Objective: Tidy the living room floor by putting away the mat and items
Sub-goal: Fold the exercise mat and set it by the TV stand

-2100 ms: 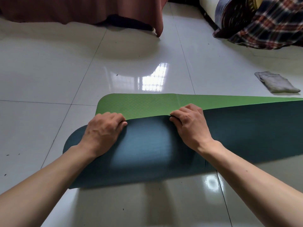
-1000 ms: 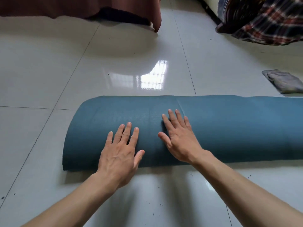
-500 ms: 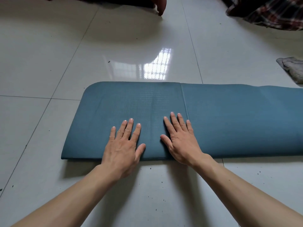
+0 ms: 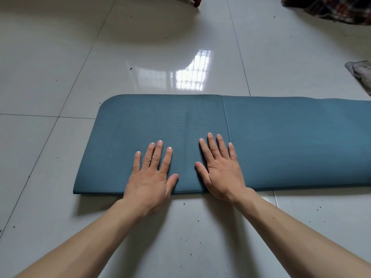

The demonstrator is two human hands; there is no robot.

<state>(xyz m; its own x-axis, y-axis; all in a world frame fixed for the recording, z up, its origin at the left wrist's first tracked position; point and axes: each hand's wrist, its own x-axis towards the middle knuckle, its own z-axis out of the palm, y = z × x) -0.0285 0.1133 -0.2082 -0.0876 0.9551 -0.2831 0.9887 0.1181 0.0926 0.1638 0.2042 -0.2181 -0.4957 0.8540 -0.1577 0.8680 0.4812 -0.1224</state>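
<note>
On the glossy white tiled floor (image 4: pixel 70 57), the folded teal-blue foam mat (image 4: pixel 291 143) lies flat and runs off to the right. My left grip (image 4: pixel 150 177) and right grip (image 4: pixel 220 171) press palm-down on its near edge, side by side, fingers straight and spread. A crumpled grey cloth (image 4: pixel 360 75) lies beyond the mat, far right.

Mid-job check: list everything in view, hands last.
folded blue-green foam mat: one, teal, flat on the floor across the middle, running off the right edge
glossy tiled floor: one, white, under everything
crumpled grey cloth: one, grey, right edge, beyond the mat
plaid blanket: one, red and dark checks, top right corner
fabric corner: one, reddish brown, top centre
left hand: one, bare, flat on the mat's near edge
right hand: one, bare, flat on the mat beside the left
</note>
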